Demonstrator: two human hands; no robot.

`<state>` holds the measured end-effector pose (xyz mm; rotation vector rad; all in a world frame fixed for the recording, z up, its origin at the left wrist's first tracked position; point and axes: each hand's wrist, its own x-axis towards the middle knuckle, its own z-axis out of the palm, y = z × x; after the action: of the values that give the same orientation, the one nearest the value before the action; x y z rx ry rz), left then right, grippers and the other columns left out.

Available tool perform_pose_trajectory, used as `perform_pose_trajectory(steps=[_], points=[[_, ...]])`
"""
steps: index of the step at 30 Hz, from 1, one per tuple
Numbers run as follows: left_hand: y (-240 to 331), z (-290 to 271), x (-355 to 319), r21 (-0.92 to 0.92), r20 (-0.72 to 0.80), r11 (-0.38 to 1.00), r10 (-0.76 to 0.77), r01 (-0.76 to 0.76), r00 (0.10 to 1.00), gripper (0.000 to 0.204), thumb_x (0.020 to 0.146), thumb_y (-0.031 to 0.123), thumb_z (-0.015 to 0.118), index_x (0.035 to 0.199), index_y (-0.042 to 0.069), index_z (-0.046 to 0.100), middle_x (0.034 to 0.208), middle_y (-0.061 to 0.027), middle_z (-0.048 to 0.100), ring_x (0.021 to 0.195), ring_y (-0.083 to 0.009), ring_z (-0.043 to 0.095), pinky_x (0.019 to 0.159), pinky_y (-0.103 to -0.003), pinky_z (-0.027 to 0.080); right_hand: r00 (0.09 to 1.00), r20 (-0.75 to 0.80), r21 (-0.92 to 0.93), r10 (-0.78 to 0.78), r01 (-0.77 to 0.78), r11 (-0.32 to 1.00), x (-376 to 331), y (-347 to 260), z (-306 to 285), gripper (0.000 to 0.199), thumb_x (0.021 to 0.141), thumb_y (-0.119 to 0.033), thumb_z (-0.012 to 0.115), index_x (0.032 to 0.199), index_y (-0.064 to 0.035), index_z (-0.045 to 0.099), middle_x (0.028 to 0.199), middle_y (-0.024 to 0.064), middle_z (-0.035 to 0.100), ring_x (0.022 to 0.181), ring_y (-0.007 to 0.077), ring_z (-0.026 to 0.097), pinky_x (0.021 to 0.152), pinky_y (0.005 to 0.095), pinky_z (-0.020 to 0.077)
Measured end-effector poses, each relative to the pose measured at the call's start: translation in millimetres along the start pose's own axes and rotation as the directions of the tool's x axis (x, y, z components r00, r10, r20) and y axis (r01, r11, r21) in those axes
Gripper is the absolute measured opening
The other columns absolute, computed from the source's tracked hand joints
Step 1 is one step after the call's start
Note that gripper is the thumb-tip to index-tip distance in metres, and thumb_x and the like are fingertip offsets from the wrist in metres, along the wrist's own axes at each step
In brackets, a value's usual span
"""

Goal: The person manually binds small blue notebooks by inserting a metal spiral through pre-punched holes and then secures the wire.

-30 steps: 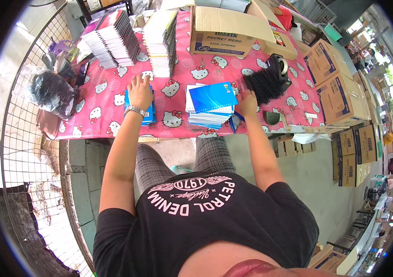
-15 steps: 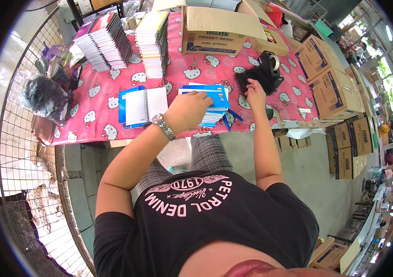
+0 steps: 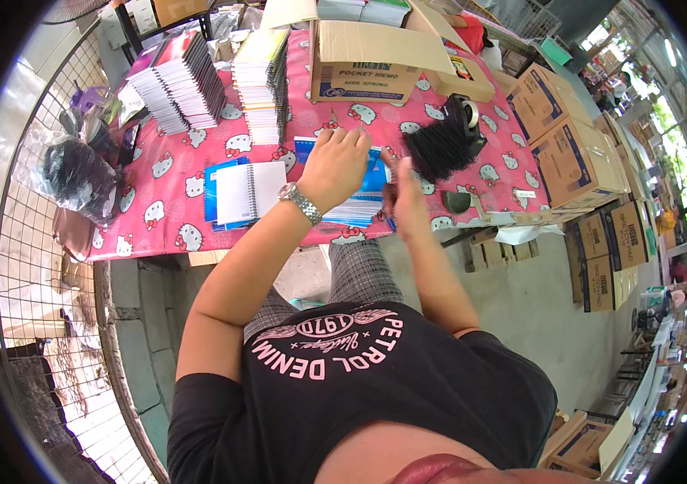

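Head view: my left grip (image 3: pixel 334 165) has crossed from the open spiral notebook (image 3: pixel 247 192), now left of it, onto the blue stack (image 3: pixel 360 194), fingers flat, unclenched; right grip (image 3: pixel 404 198) beside, clenched around nothing I can make out.

Left hand (image 3: pixel 334 165) lies over the stack of blue booklets (image 3: pixel 360 206); the covers beneath it are hidden, and the fingertips' contact cannot be made out. Right hand (image 3: pixel 405 198) is seen edge-on and blurred; whether it grips anything cannot be told. Open cardboard box (image 3: pixel 368 60) on the table (image 3: pixel 174 226): contents cut off by the flap and the dark rim. Dark bundle in the clear plastic bag (image 3: pixel 73 173): too indistinct to identify.
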<state>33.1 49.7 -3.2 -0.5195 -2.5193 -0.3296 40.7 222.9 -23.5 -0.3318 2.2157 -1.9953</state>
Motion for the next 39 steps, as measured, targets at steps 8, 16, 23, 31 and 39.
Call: perform_pose_trajectory(steps=[8, 16, 23, 31, 39], points=[[1, -9, -1, -0.122, 0.053, 0.99, 0.072, -0.065, 0.996, 0.02, 0.089, 0.019, 0.06, 0.104, 0.007, 0.057, 0.096, -0.0107, 0.061, 0.098, -0.0283, 0.057, 0.094, -0.043, 0.041, 0.917, 0.133, -0.407, -0.376, 0.396, 0.823, 20, -29, -37, 0.024, 0.09, -0.01, 0.065, 0.114, -0.0085, 0.071, 0.095, 0.0082, 0.062, 0.086, 0.016, 0.061, 0.074, 0.0266, 0.0483], [4, -8, 0, -0.135, 0.063, 0.99, 0.045, -0.037, 0.997, 0.018, 0.091, 0.02, 0.058, 0.104, 0.007, 0.057, 0.096, -0.0108, 0.062, 0.099, -0.0284, 0.057, 0.095, -0.043, 0.04, 0.862, 0.103, -0.438, -0.496, 0.487, 0.756, 20, -22, -40, 0.028, 0.081, -0.002, 0.069, 0.108, -0.0098, 0.072, 0.096, 0.0056, 0.058, 0.083, 0.0169, 0.058, 0.072, 0.0275, 0.0481], [6, -8, -2, -0.147, 0.065, 0.988, 0.051, -0.041, 0.997, 0.022, 0.091, 0.02, 0.058, 0.11, 0.008, 0.057, 0.097, -0.0094, 0.062, 0.099, -0.0279, 0.057, 0.095, -0.044, 0.04, 0.983, 0.168, -0.127, -0.079, 0.101, 0.987, 16, -22, -45, 0.028, 0.088, -0.003, 0.065, 0.116, -0.0058, 0.067, 0.09, 0.0019, 0.058, 0.072, 0.0084, 0.055, 0.065, 0.0231, 0.0468], [17, -15, -2, -0.103, 0.093, 0.993, 0.069, -0.059, 0.993, 0.028, 0.089, 0.023, 0.062, 0.113, 0.011, 0.057, 0.098, -0.0076, 0.064, 0.097, -0.0272, 0.059, 0.094, -0.044, 0.038, 0.965, 0.168, -0.339, -0.203, 0.25, 0.907, 4, -50, -41, 0.033, 0.091, -0.008, 0.063, 0.123, -0.0034, 0.057, 0.091, 0.0048, 0.062, 0.07, 0.0091, 0.057, 0.064, 0.0257, 0.0482], [4, -13, -10, -0.214, 0.071, 0.975, 0.073, -0.056, 0.995, 0.025, 0.09, 0.027, 0.063, 0.109, 0.011, 0.058, 0.095, -0.0092, 0.067, 0.094, -0.0289, 0.062, 0.096, -0.044, 0.038, 0.98, -0.127, 0.066, -0.154, 0.164, 0.984, 55, 26, -71, 0.025, 0.094, -0.017, 0.06, 0.114, -0.0022, 0.059, 0.086, 0.0097, 0.066, 0.072, 0.0181, 0.062, 0.068, 0.0325, 0.0504]])
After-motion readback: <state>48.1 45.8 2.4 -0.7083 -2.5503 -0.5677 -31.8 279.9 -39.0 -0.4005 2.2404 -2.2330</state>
